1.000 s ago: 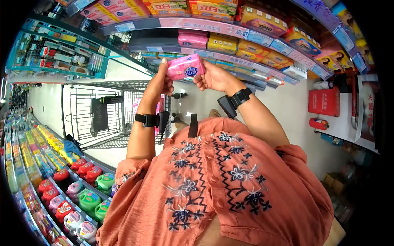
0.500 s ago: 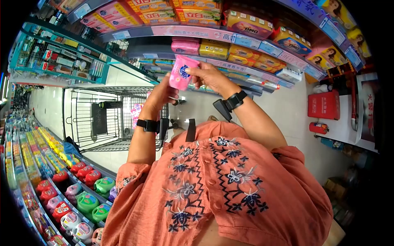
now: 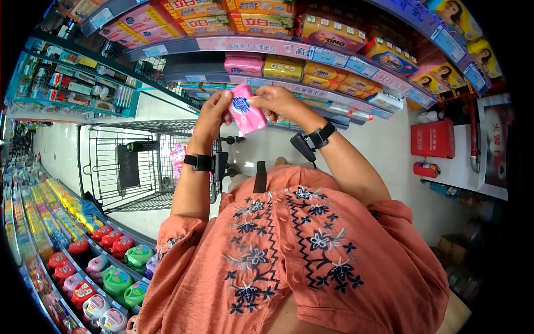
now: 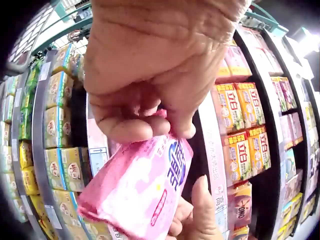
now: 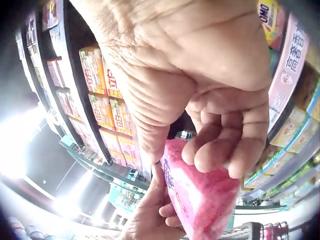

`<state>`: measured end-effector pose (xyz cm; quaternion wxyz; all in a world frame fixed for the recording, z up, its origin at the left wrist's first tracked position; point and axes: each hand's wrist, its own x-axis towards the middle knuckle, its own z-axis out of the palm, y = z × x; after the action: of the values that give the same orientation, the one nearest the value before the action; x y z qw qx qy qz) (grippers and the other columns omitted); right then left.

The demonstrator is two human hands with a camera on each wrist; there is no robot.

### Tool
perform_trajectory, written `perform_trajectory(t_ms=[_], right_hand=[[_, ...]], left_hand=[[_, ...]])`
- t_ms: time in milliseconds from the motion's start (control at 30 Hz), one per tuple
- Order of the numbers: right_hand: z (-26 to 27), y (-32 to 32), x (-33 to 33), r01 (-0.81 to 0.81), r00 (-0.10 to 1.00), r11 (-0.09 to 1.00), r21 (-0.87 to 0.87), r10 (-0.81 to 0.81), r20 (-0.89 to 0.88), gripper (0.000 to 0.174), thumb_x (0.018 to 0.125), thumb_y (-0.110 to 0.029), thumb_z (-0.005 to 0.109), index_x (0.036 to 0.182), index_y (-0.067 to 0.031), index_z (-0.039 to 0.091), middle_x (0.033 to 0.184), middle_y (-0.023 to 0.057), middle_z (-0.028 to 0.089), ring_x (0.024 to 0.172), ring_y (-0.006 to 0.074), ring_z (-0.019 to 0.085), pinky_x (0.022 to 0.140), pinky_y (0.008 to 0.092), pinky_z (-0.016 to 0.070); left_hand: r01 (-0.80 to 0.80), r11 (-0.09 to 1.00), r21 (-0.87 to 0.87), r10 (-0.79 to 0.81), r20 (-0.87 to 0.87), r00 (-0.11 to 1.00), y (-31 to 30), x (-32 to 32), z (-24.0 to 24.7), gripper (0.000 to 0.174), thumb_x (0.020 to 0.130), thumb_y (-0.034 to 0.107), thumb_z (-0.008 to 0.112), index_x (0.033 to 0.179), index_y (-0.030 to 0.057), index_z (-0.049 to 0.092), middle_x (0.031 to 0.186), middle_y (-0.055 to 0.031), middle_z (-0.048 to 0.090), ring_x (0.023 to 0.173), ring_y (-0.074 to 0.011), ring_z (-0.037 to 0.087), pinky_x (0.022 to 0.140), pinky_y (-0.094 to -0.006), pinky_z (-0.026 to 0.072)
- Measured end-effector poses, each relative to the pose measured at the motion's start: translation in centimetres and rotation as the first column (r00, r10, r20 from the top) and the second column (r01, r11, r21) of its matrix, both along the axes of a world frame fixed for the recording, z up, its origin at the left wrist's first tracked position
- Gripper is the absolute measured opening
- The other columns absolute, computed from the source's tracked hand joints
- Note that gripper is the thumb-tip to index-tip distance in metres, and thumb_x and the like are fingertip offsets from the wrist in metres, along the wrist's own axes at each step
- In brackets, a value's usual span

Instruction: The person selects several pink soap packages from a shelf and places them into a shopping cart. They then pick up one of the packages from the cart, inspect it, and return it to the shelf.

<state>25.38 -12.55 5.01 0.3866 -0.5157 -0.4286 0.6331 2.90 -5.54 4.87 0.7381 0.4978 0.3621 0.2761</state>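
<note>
A pink wrapped soap pack (image 3: pixel 250 116) with a dark blue logo is held between both hands, in front of the shelves. My left hand (image 3: pixel 210 118) pinches its left upper corner; in the left wrist view the thumb and curled fingers of that hand (image 4: pixel 150 65) squeeze the wrapper's end. From the opposite side my right hand (image 3: pixel 285 104) pinches the pack, thumb on the printed face. The right wrist view has its curled fingers (image 5: pixel 215 150) against the pink wrapper (image 5: pixel 205 195). The pack hangs tilted, lower end toward my body.
A wire shopping cart (image 3: pixel 128 161) stands at the left with pink packs (image 3: pixel 178 156) inside. Ahead, shelves carry orange boxes (image 3: pixel 261 23), yellow packs (image 3: pixel 282 68) and pink packs (image 3: pixel 243 64). Detergent bottles (image 3: pixel 117 281) line the lower left. A red box (image 3: pixel 433 138) and fire extinguisher (image 3: pixel 426 169) stand right.
The pink pack has turned from lying nearly level to standing steeply tilted, its logo facing up again. Both hands have shifted their grip along it. The shelves and cart have drifted slightly left in view.
</note>
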Motion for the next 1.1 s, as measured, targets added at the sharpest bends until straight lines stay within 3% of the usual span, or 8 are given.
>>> perform_trajectory(t_ms=[167,300,467,633,767,833,933,1100], right_hand=[[-0.3,0.3,0.4,-0.078,0.989,0.989,-0.123,0.092,0.111,0.050,0.090,-0.044,0.074,0.112,-0.0021,0.060,0.071,0.0013,0.058,0.054,0.0096,0.055,0.049,0.0256,0.0477],[-0.6,0.8,-0.6,0.008,1.000,0.996,-0.090,-0.006,0.023,0.047,0.092,-0.041,0.072,0.118,-0.0046,0.058,0.073,0.0023,0.060,0.057,0.0106,0.059,0.051,0.0256,0.0494],[-2.2,2.0,-1.1,0.102,0.978,0.995,0.013,-0.102,0.182,0.045,0.093,-0.031,0.070,0.126,-0.0039,0.056,0.075,0.0037,0.062,0.060,0.0115,0.061,0.051,0.0268,0.0495],[-3.1,3.3,-1.4,0.126,0.882,0.971,0.204,-0.204,0.425,0.047,0.093,-0.023,0.068,0.132,-0.0006,0.052,0.073,0.0048,0.063,0.059,0.0112,0.061,0.051,0.0279,0.0483],[-4.1,4.0,-1.5,0.183,0.869,0.947,0.265,-0.282,0.406,0.043,0.090,-0.019,0.068,0.126,-0.0003,0.053,0.074,0.0083,0.066,0.063,0.0165,0.064,0.057,0.0308,0.0497],[-4.1,3.8,-1.9,0.307,0.842,0.912,0.272,-0.394,0.369,0.035,0.086,-0.018,0.069,0.113,0.0001,0.056,0.079,0.0141,0.070,0.069,0.0263,0.068,0.065,0.0370,0.0523],[-5.8,3.5,-2.1,0.388,0.776,0.816,0.429,-0.540,0.327,0.037,0.087,-0.017,0.068,0.117,0.0001,0.056,0.088,0.0151,0.073,0.081,0.0274,0.071,0.072,0.0378,0.0543],[-7.2,3.3,-1.5,0.368,0.833,0.857,0.361,-0.476,0.282,0.039,0.088,-0.018,0.065,0.121,0.0020,0.056,0.104,0.0184,0.073,0.092,0.0291,0.071,0.080,0.0377,0.0555]], left_hand=[[-0.241,0.924,-0.296,0.322,0.269,0.907,1.6,-0.2,-3.4,0.031,0.102,0.043,0.057,0.095,0.0129,0.059,0.072,0.0040,0.052,0.062,-0.0075,0.049,0.056,-0.0230,0.0422],[-0.144,0.938,-0.314,0.254,0.341,0.905,2.4,0.2,-5.3,0.031,0.102,0.044,0.056,0.097,0.0131,0.060,0.077,0.0030,0.058,0.068,-0.0087,0.055,0.061,-0.0256,0.0491],[-0.151,0.956,-0.253,0.187,0.126,0.974,3.4,-0.1,-4.9,0.044,0.103,0.049,0.052,0.123,0.0105,0.060,0.102,-0.0029,0.064,0.089,-0.0174,0.066,0.076,-0.0313,0.0567],[-0.160,0.970,-0.185,0.169,0.037,0.985,4.2,1.5,-3.3,0.043,0.099,0.045,0.061,0.125,0.0108,0.058,0.101,-0.0041,0.063,0.093,-0.0204,0.068,0.078,-0.0326,0.0575],[-0.197,0.957,-0.213,0.204,0.013,0.979,5.5,2.6,-3.6,0.034,0.095,0.039,0.067,0.112,0.0105,0.059,0.087,-0.0005,0.060,0.080,-0.0169,0.069,0.069,-0.0289,0.0588],[-0.202,0.955,-0.216,0.212,0.024,0.977,6.2,2.7,-4.3,0.038,0.096,0.038,0.067,0.119,0.0099,0.058,0.093,-0.0040,0.063,0.084,-0.0192,0.070,0.073,-0.0316,0.0593],[-0.218,0.954,-0.205,0.231,0.040,0.972,7.2,3.0,-5.2,0.038,0.096,0.036,0.067,0.121,0.0090,0.057,0.095,-0.0057,0.066,0.084,-0.0204,0.070,0.075,-0.0334,0.0597],[-0.213,0.957,-0.199,0.230,0.066,0.971,7.9,3.8,-5.4,0.033,0.096,0.034,0.067,0.116,0.0084,0.059,0.093,-0.0052,0.065,0.082,-0.0206,0.070,0.075,-0.0340,0.0599]])
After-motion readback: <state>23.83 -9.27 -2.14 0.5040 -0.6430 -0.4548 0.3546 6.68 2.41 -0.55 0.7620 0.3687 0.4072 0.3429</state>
